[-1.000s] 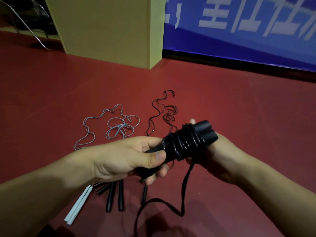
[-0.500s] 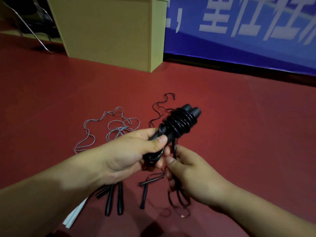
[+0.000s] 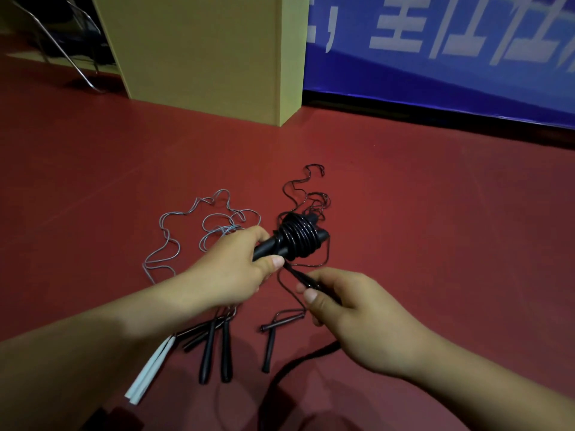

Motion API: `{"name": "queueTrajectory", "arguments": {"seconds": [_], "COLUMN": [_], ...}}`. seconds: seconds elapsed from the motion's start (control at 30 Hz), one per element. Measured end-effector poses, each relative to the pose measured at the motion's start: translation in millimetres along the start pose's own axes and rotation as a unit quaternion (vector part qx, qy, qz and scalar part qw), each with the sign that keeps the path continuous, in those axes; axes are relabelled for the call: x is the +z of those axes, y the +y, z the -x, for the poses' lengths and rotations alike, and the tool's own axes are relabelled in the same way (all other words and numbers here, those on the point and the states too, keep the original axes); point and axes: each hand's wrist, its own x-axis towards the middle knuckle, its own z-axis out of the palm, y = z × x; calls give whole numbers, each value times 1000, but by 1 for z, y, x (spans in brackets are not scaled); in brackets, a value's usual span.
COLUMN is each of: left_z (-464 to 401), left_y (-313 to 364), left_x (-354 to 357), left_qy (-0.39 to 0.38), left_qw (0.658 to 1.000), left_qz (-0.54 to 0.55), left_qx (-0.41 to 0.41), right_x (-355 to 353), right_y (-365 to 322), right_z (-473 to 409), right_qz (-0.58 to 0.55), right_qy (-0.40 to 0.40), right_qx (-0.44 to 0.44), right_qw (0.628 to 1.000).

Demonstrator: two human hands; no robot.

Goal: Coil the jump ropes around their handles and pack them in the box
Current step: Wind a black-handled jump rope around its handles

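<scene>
A person's left hand (image 3: 239, 269) gripped a pair of black handles (image 3: 270, 248) above a red floor (image 3: 435, 228), fingers and thumb curled round the near end, while black rope (image 3: 300, 236) sat wound in tight coils around the far end. The right hand (image 3: 351, 312) pinched the loose tail of that rope (image 3: 295, 273) between thumb and forefinger, just near and right of the coiled bundle, the strand running taut from the coils into the grip. A further length of black cord trailed from under the right hand toward the near edge of the scene.

On the floor beyond the hands lay a grey rope (image 3: 199, 225) in loose loops at left and a thin black rope (image 3: 306, 188) in wavy curls at right, both uncoiled. Nearer, beneath the left forearm, rested several black handles (image 3: 214, 349) side by side, a pair of white handles (image 3: 146, 377) at far left, and two slim black handles (image 3: 270, 340) just left of the right hand.

A tall tan cardboard box (image 3: 202, 54) stood upright at the far side, well apart from the ropes. A blue banner (image 3: 451, 57) with pale lettering lined the wall at far right, and metal chair legs (image 3: 62, 51) showed at far left.
</scene>
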Motion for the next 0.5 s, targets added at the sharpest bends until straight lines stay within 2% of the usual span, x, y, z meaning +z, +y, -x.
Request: {"name": "queueTrajectory", "arguments": {"seconds": [0.3, 0.5], "left_z": [-3, 2], "left_y": [-1, -3], "left_x": [-5, -1], "left_qy": [-27, -129], "left_qw": [981, 967], "left_qz": [-189, -222], "left_qx": [-32, -4], "right_x": [-7, -14], "right_y": [2, 4], "right_z": [-3, -6], "right_qz": [12, 56], "right_qy": [39, 65], "right_qx": [26, 32], "right_qw": [999, 996]}}
